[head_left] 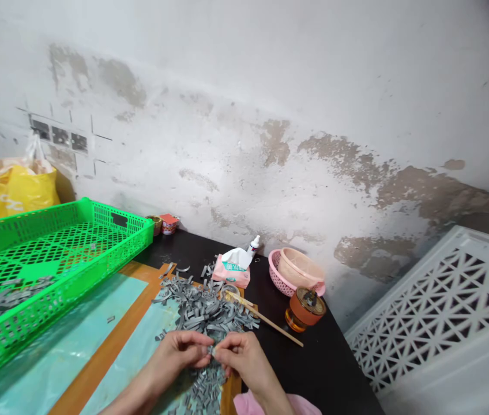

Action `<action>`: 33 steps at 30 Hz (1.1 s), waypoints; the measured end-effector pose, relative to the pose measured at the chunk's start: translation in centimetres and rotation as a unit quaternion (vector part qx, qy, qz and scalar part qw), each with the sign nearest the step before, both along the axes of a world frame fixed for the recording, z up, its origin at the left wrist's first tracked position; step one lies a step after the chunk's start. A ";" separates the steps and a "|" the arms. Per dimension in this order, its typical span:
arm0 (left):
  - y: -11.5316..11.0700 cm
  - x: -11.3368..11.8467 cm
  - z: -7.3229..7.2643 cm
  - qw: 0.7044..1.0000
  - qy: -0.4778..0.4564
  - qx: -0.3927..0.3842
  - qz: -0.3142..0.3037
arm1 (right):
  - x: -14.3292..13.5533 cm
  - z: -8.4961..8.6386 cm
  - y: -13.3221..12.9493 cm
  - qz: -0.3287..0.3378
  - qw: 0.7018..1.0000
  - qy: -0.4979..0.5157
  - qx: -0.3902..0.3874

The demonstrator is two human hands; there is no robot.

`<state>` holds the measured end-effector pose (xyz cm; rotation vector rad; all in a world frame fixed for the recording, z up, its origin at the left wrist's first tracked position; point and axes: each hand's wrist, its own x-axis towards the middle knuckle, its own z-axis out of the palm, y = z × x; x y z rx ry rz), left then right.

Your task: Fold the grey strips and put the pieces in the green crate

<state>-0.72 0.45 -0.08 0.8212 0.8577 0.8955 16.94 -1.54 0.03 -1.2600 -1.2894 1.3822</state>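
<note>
My left hand (190, 350) and my right hand (232, 349) meet fingertip to fingertip at the lower middle of the view. Between them they pinch a small grey piece (211, 349), largely hidden by the fingers. Just beyond my hands lies a heap of curved grey strips (201, 305). Many short grey pieces (204, 389) are spread below and between my wrists. The heap rests on a pale blue-green sheet (127, 340) edged with brown tape.
On the left stands a green crate (93, 274) holding grey pieces. Behind the heap are a pink tissue pack (231, 274), a white bottle (254, 246), pink baskets (281, 279), an amber jar (305, 311) and a wooden stick (277, 327). A white lattice crate (439, 311) stands right.
</note>
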 end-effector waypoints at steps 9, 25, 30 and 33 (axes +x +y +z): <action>-0.3 0.2 -0.1 0.999 -0.019 -0.018 -0.021 | 0.1 0.0 0.5 -0.024 0.999 0.047 -0.006; 1.1 -0.4 -1.0 0.995 -0.091 -0.017 -0.028 | 0.4 0.8 -0.1 0.059 0.988 0.138 0.046; 1.4 0.4 -0.3 0.995 -0.091 -0.021 -0.040 | 0.5 1.8 0.9 0.065 0.993 0.085 0.045; 1.6 0.9 0.3 0.995 -0.088 -0.001 -0.050 | 0.9 2.4 1.4 0.082 0.991 0.103 0.032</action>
